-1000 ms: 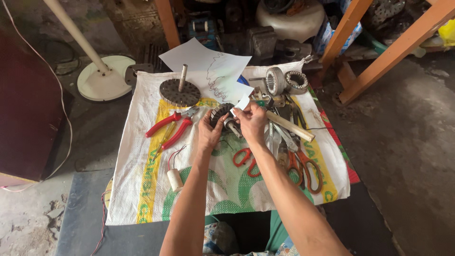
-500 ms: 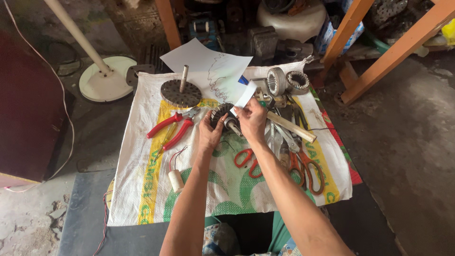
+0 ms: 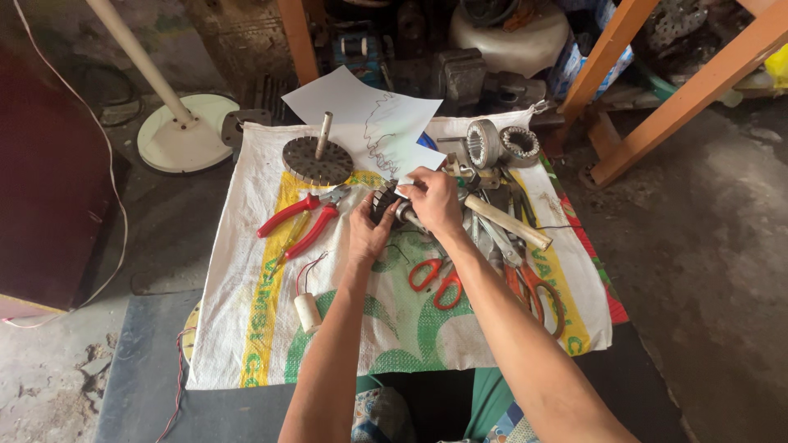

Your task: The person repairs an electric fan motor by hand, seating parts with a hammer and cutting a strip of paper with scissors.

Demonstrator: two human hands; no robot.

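Head view: my left hand [image 3: 367,232] is closed around a dark round motor stator [image 3: 384,199], cupping it from the near side, above the middle of the white woven sack [image 3: 246,328] that covers the counter. My right hand [image 3: 433,199] is pinched shut on a small white strip of paper [image 3: 404,189] at the stator's right edge, fingers touching the part. Left of my hands lie red-handled pliers [image 3: 297,220], jaws pointing right. Far left of centre sits a dark toothed disc with an upright shaft [image 3: 318,157], and just behind it a white paper sheet [image 3: 361,115] with a scribbled line. Near my left wrist lies a small white cylinder with red wires [image 3: 308,310]. Just near of my right forearm are red-handled scissors [image 3: 437,279], a second orange pair [image 3: 538,287] further right. A wooden-handled tool [image 3: 509,221] lies right of my right hand among mixed metal tools. Far right on the sack are two round metal motor parts [image 3: 501,144], side by side. Off the sack, far left on the floor, a white round stand base [image 3: 182,141] with a slanted pole.
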